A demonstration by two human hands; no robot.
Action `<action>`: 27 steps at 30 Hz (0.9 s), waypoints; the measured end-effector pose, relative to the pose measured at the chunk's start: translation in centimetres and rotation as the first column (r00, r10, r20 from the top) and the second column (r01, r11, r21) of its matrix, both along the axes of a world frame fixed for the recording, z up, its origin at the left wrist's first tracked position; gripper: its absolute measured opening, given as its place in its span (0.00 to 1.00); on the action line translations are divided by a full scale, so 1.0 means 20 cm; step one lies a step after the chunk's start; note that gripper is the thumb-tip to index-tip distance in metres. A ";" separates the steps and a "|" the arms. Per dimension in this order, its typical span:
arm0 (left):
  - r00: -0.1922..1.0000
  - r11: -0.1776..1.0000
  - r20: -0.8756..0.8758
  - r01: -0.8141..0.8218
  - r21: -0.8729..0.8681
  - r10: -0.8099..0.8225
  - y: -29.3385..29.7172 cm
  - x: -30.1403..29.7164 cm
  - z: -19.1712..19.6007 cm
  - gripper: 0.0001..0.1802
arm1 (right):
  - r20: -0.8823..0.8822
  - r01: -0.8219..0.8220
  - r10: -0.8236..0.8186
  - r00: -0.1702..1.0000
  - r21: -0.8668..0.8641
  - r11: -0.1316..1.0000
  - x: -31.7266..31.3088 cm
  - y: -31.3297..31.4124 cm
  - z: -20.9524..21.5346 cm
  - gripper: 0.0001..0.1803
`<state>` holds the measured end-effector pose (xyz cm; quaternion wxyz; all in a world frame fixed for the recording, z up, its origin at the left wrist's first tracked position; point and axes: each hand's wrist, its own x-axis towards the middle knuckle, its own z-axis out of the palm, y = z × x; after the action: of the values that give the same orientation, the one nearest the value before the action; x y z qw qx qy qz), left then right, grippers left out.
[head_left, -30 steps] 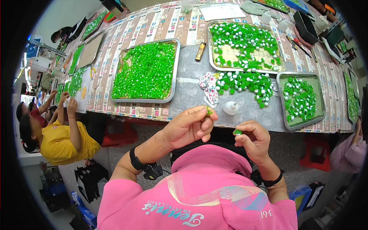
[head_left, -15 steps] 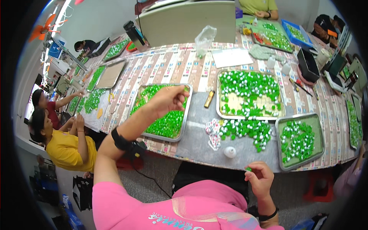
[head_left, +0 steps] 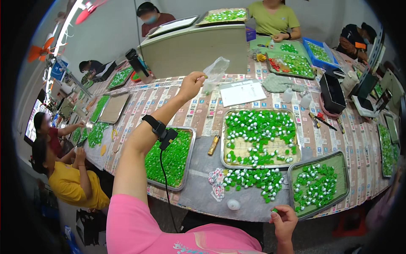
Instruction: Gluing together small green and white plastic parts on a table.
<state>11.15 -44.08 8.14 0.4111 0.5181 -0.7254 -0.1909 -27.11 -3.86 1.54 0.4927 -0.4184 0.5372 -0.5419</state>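
My left hand [head_left: 192,86] is stretched far across the table, its fingertips pinched together beside a clear plastic bag [head_left: 216,70]. What sits between those fingers, if anything, is too small to make out. At the near edge of the table, my right hand [head_left: 285,221] pinches a small green piece [head_left: 275,210] between thumb and fingers. Closest to it is a metal tray [head_left: 347,186] of green pieces, many with white round parts. A loose heap of the same pieces [head_left: 253,180] lies on grey cloth, with a white squeeze bottle [head_left: 233,205] in front.
A larger tray [head_left: 223,158] of green-and-white pieces stands mid-table. Under my left arm is another tray [head_left: 191,161], full of green pieces. A white sheet [head_left: 243,94], a gold tube [head_left: 213,145] and a black box [head_left: 333,91] lie about. Several people work around the table.
My left hand has moved from above the left tray, forward and away, to the plastic bag. My right hand keeps its green piece. The view has tilted up.
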 end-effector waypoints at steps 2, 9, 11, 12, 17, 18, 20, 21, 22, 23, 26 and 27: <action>0.997 0.996 0.047 0.057 0.069 -0.060 -0.10 -0.06 -0.05 0.11 | -0.001 0.012 -0.012 1.000 0.019 1.000 -0.03 -0.03 0.00 0.12; 0.817 0.961 0.515 -0.270 -0.052 0.258 -0.30 -0.03 -0.25 0.10 | 0.038 0.089 -0.092 0.995 0.069 0.994 -0.07 -0.09 0.01 0.13; 0.763 0.955 0.601 -0.297 -0.002 0.238 -0.28 0.00 -0.29 0.10 | 0.035 0.082 -0.086 0.996 0.084 0.993 -0.08 -0.11 0.01 0.12; 0.763 0.963 0.612 -0.268 0.006 0.209 -0.27 0.04 -0.30 0.10 | 0.035 0.079 -0.082 0.996 0.091 0.993 -0.09 -0.11 0.01 0.11; 0.791 0.985 0.592 -0.172 -0.022 0.152 -0.18 0.12 -0.28 0.09 | 0.055 0.064 -0.067 0.996 0.063 0.996 -0.07 -0.14 -0.03 0.12; 0.801 0.984 0.578 -0.178 -0.015 0.154 -0.15 0.11 -0.26 0.09 | 0.054 0.063 -0.067 0.996 0.066 0.996 -0.06 -0.14 -0.03 0.12; 0.824 0.983 0.545 -0.183 0.000 0.153 -0.09 0.07 -0.20 0.08 | 0.048 0.059 -0.062 0.997 0.061 0.996 -0.06 -0.14 -0.04 0.12; 0.841 0.989 0.519 -0.128 -0.080 0.151 -0.06 0.03 -0.16 0.08 | 0.045 0.057 -0.060 0.997 0.056 0.997 -0.06 -0.14 -0.04 0.12; 0.859 0.984 0.492 -0.072 -0.162 0.143 -0.04 -0.02 -0.12 0.08 | 0.045 0.060 -0.063 0.997 0.058 0.996 -0.05 -0.14 -0.04 0.12; 0.876 0.970 0.464 -0.015 -0.243 0.130 -0.04 -0.07 -0.11 0.08 | 0.045 0.065 -0.068 0.997 0.062 0.996 -0.05 -0.14 -0.04 0.12; 0.855 0.920 0.518 0.190 -0.343 0.016 -0.17 -0.10 -0.12 0.07 | 0.035 0.051 -0.054 0.998 0.067 0.996 -0.04 -0.13 -0.03 0.12; 0.845 0.960 0.533 0.111 -0.256 0.045 -0.23 -0.08 -0.14 0.07 | 0.026 0.049 -0.051 0.998 0.067 0.997 -0.05 -0.14 -0.02 0.12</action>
<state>9.45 -48.72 5.26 0.2584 0.4751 -0.8392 0.0568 -28.04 -6.60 1.16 0.4998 -0.3807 0.5584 -0.5418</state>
